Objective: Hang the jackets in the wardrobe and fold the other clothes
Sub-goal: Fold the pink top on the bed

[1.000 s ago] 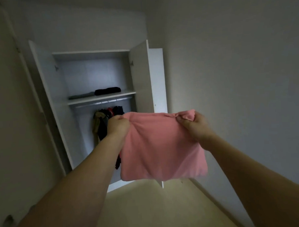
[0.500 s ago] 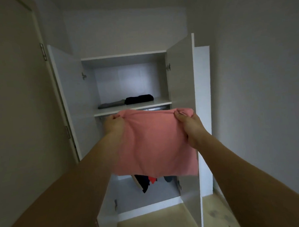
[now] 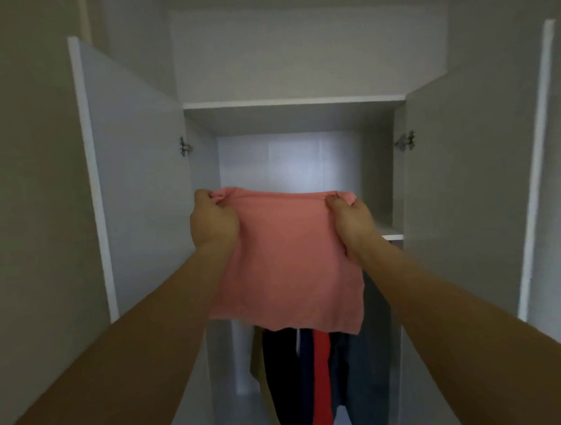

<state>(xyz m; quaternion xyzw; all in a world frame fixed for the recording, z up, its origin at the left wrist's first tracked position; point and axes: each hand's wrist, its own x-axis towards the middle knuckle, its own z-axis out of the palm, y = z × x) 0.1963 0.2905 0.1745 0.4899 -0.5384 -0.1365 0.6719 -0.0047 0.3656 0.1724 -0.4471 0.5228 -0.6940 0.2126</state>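
Now at the putting-away step, it seems: folded pink garment (image 3: 287, 260) held up in front of the open wardrobe (image 3: 295, 101), level with its upper compartment. Left hand (image 3: 212, 222) clenched round the garment's top left corner, cloth bunched between thumb and fingers; right hand (image 3: 350, 220) pinching the top right corner the same way. Rest of the garment hanging flat below the two grips, lower edge dangling over the hanging jackets (image 3: 307, 378), dark ones and a red one, in the lower part. Shelf (image 3: 391, 236) visible only as a short strip at the right, just past the right hand; anything lying on it hidden behind the pink cloth. Both doors swung wide, left and right.

Next move, by judgement: carrying the garment farther in over the shelf edge, lowering it flat so the fold keeps, then letting go with both hands. Risk of the loose lower half dragging on the shelf lip and unfolding, so a lift clear of the edge first.
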